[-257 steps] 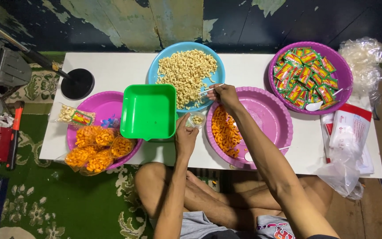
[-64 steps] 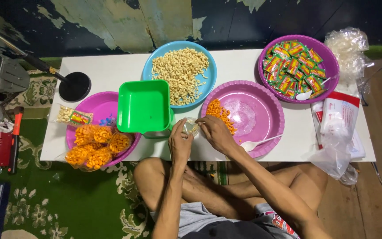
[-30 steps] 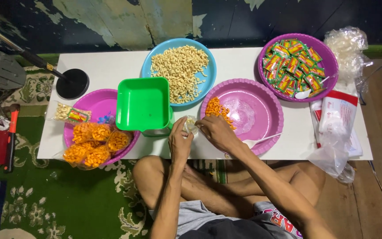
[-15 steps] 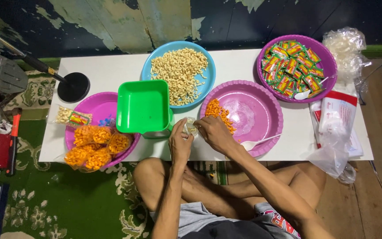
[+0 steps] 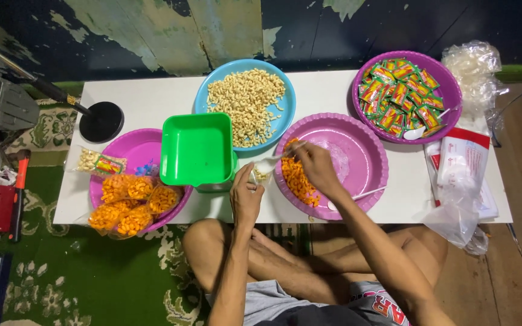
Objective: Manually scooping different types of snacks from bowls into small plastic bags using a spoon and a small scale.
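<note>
Pinched in the right hand's [image 5: 315,166] grip, a white spoon [image 5: 270,164] reaches toward the small clear bag [image 5: 260,175] the left hand [image 5: 246,196] clasps just beside it; a tilt could scatter orange snacks [image 5: 297,181] onto the tabletop [image 5: 152,99].

Right hand [image 5: 314,166] with white spoon [image 5: 271,163]
</note>
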